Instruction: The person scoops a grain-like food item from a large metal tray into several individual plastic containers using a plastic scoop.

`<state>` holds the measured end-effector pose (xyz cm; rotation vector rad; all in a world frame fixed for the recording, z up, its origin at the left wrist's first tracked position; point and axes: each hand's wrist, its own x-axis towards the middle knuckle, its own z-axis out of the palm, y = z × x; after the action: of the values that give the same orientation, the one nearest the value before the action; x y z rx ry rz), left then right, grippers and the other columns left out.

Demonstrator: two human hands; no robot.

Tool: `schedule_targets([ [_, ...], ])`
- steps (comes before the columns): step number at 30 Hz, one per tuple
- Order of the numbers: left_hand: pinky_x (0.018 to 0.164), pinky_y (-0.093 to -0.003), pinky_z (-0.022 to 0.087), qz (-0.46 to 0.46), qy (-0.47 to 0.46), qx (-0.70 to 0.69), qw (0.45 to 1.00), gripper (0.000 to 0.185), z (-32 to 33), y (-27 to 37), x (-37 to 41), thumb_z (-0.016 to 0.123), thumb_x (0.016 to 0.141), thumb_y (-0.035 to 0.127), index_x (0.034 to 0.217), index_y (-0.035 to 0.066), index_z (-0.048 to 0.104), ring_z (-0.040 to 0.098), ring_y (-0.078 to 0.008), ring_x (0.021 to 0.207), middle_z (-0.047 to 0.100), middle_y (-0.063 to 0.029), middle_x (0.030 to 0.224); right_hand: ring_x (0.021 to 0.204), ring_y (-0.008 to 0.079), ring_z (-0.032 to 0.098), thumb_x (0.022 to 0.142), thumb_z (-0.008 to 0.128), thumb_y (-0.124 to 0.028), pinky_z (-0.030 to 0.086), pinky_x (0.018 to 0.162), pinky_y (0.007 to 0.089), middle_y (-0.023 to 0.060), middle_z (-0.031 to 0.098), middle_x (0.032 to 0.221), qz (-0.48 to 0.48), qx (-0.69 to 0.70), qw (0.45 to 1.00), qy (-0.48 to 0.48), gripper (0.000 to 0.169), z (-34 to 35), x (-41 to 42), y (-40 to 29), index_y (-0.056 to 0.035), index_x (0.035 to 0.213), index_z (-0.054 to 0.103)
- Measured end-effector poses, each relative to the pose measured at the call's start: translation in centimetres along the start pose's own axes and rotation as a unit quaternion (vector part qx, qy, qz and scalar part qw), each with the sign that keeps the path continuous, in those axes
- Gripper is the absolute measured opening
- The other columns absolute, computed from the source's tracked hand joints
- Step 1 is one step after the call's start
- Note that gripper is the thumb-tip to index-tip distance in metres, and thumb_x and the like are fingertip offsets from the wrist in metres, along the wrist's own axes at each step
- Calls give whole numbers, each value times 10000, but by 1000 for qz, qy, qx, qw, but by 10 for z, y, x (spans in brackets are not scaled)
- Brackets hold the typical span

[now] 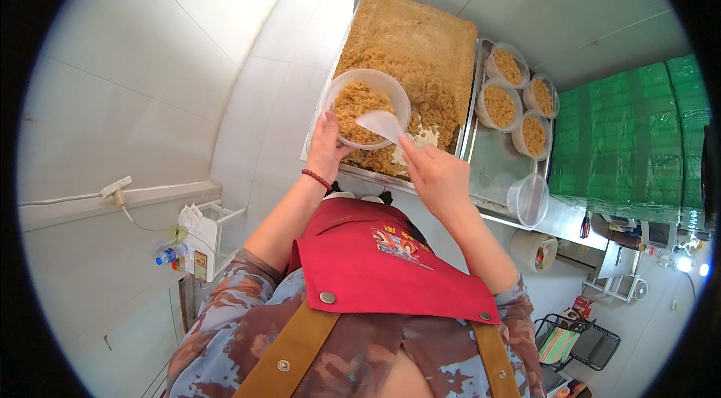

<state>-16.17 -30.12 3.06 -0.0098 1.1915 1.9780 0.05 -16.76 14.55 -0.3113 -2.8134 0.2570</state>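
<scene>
My left hand (326,142) grips the near left side of a round translucent plastic bowl (397,91). Loose brown crumbly food (360,99), perhaps meat floss, partly fills it. In my right hand (436,170) is a white plastic scoop (383,125), whose blade rests on the food inside the bowl. Both are held above a large tray heaped with the same crumbly food (417,32). The far part of that heap is smooth and thick; the near part is broken up, with a pale patch (419,142) showing beside my right hand.
Right of the heap, a metal tray (490,156) holds several filled plastic bowls (498,107) and clear empty containers (528,201) on its near edge. Green wrapped packages (617,144) are stacked further right. A bin (534,250) stands below. A white shelf (208,240) is at the left.
</scene>
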Motion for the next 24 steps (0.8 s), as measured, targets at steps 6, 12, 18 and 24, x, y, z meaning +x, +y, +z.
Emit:
schedule_targets([
  [6,936,-463,493,-1,-1,-31,1000,742,1,8,-4,437,920,626,1410,80,325,531,-279,1201,474,-125,1353,553,222,558,823,639,-122,433,489,370,39,505,628,-59,-53,996,-35,311,3,-6,8,-203,1122,671],
  [12,993,-502,461,29,14,37,999,714,-33,11,-6,402,972,541,1491,97,192,450,-310,1294,393,-145,1436,455,194,502,894,598,-234,395,463,350,76,467,526,314,132,938,-62,158,39,-63,123,-95,923,668],
  [18,959,-485,488,28,10,-11,999,747,-33,17,-21,445,945,564,1450,43,270,470,-304,1273,405,-152,1424,379,91,321,917,587,-266,211,371,273,-25,411,506,610,522,593,-56,289,131,-63,154,-106,690,510],
  [24,950,-473,496,8,1,5,1000,741,-41,8,-16,473,923,586,1390,25,345,490,-300,1254,439,-155,1394,363,76,297,914,614,-290,183,360,261,-46,381,491,590,625,508,54,282,178,-46,138,-138,706,499],
])
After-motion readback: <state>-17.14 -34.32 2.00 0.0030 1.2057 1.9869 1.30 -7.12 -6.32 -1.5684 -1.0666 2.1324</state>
